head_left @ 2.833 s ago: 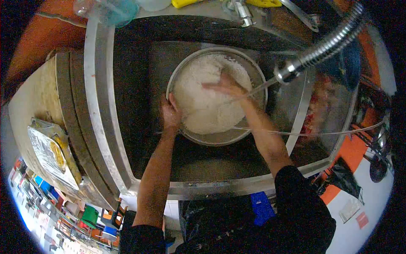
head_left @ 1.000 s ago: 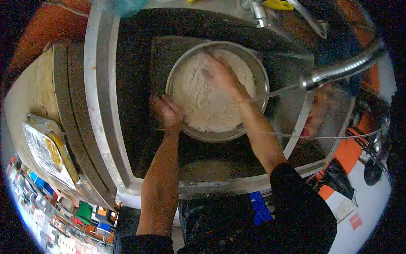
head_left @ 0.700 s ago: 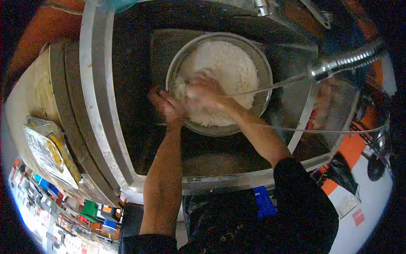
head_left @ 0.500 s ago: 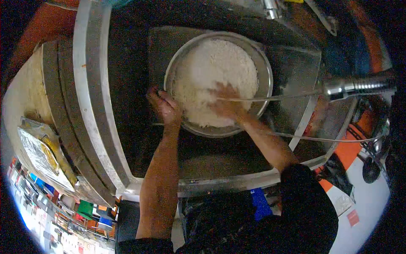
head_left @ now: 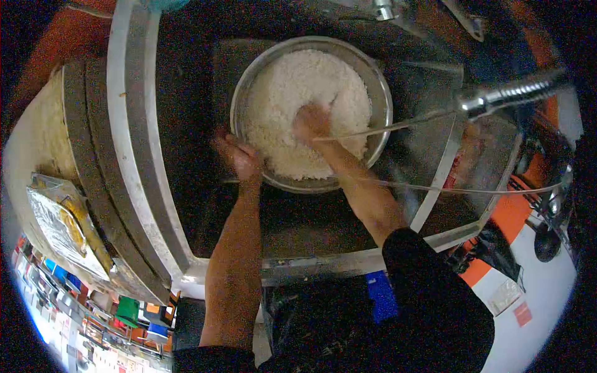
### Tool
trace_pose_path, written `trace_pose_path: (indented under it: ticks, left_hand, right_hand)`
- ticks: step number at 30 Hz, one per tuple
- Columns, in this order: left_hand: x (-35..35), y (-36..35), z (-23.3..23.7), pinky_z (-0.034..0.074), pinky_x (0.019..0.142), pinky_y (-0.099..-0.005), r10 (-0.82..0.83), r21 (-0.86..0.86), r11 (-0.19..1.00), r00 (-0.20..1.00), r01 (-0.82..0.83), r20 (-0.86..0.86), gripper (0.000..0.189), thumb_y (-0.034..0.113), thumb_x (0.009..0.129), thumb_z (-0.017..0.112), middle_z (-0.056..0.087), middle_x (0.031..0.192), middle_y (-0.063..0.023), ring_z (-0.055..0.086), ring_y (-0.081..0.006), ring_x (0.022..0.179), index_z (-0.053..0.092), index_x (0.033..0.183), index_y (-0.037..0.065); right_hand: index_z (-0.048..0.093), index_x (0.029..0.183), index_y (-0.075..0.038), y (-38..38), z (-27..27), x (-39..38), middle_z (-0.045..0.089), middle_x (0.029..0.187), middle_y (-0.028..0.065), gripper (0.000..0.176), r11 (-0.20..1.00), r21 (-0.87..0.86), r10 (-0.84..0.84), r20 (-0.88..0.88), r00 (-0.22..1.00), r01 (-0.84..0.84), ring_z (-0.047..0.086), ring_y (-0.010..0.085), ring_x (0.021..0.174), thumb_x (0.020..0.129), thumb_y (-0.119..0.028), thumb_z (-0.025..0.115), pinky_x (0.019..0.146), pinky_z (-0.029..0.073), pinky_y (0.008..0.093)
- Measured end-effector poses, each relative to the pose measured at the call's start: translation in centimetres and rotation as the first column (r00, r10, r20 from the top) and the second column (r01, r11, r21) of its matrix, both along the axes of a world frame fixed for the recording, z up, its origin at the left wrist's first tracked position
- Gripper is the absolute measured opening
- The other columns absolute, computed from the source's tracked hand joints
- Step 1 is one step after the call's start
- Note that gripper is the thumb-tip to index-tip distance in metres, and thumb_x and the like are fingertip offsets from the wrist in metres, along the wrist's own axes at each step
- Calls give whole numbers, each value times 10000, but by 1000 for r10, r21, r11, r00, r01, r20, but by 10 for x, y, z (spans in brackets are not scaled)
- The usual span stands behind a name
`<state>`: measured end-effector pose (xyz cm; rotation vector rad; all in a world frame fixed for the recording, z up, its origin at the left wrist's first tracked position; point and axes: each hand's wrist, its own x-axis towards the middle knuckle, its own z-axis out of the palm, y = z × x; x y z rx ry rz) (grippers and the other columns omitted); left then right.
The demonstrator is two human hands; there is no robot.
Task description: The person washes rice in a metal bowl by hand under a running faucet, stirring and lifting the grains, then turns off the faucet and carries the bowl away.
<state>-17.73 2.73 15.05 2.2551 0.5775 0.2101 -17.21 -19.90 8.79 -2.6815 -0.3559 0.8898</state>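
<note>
A round metal bowl (head_left: 384, 93) stands in the sink, filled with white grainy stuff that looks like rice (head_left: 348, 93). My left hand (head_left: 239, 155) is at the bowl's left side, fingers curled against the outside just below the rim. My right hand (head_left: 313, 122) is inside the bowl, pushed into the middle of the rice. It is blurred, its fingers look drawn together, and the fingertips are sunk out of sight. A thin pale streak, apparently water (head_left: 416, 122), runs from the chrome spray tap (head_left: 472, 104) toward my right wrist.
The metal sink edge (head_left: 140, 149) runs down the left and along the front. Beyond it on the left lies a worn board (head_left: 43, 137) with a plastic-wrapped pack (head_left: 65, 224). A second tap (head_left: 384, 9) is at the back. A thin rod (head_left: 472, 189) crosses on the right.
My right hand has gone from fingers spread on the rice to a bunched shape, further up and left in the bowl. My left hand keeps its place at the bowl's side.
</note>
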Motion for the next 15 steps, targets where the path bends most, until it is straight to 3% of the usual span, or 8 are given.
trace_pose_path:
  ticks: [3,4,6,8,9,11,13,15]
  left_hand:
    - [-6,-1,-9,436,985,-535,40,21,999,999,-41,31,343,128,1051,418,531,1187,-314,539,-471,1107,471,1323,-74]
    - [-16,2,-39,438,982,-536,18,176,984,994,-37,111,344,129,1048,418,534,1181,-312,541,-473,1101,475,1320,-73]
    - [-12,0,-43,440,985,-540,15,232,972,995,-38,97,349,137,1046,414,539,1182,-313,543,-483,1103,483,1313,-75]
    - [-1,-1,-1,438,996,-548,32,37,999,994,-29,-100,357,151,1050,406,544,1196,-320,541,-496,1117,492,1306,-83]
    - [-3,-1,-3,437,996,-549,18,71,997,995,-11,-103,351,153,1052,404,546,1197,-323,539,-499,1118,500,1292,-84]
    - [-8,3,-17,435,996,-551,-15,147,989,993,31,-113,339,156,1055,399,548,1200,-327,534,-506,1119,515,1264,-85]
    - [-11,10,-34,430,996,-557,-158,427,894,987,134,22,341,164,1060,397,548,1193,-332,531,-510,1120,518,1247,-94]
    - [-17,9,-34,423,1011,-564,-159,390,913,985,121,65,348,166,1062,400,546,1203,-343,524,-518,1136,518,1245,-106]
  right_hand:
    - [703,1250,-149,12,10,13,705,1117,210,388,993,118,-13,-59,998,20,658,411,1092,911,-330,653,980,490,523]
    - [716,1230,-155,9,23,19,712,1067,211,359,985,165,-24,-117,993,43,670,407,1051,907,-302,659,942,504,517]
    - [737,1185,-148,-20,89,40,713,945,221,304,950,278,-46,-327,944,143,696,393,935,897,-225,674,836,528,504]
    - [697,1251,-109,-51,78,58,705,900,217,366,955,230,-196,15,980,188,698,376,864,891,-175,686,787,526,489]
    - [674,1287,-90,-65,74,70,707,912,214,401,947,237,-263,191,946,215,700,371,865,894,-169,691,787,529,477]
    - [606,1371,-48,-66,64,117,690,1149,223,505,941,267,-294,333,896,210,666,367,1086,923,-263,693,926,526,432]
    - [554,1421,-10,-56,48,140,609,1356,249,631,958,198,-245,196,949,207,586,365,1275,928,-381,689,1051,483,413]
    - [529,1437,13,-32,36,148,512,1451,270,744,965,147,-215,-14,976,215,498,372,1363,908,-486,683,1119,424,425]
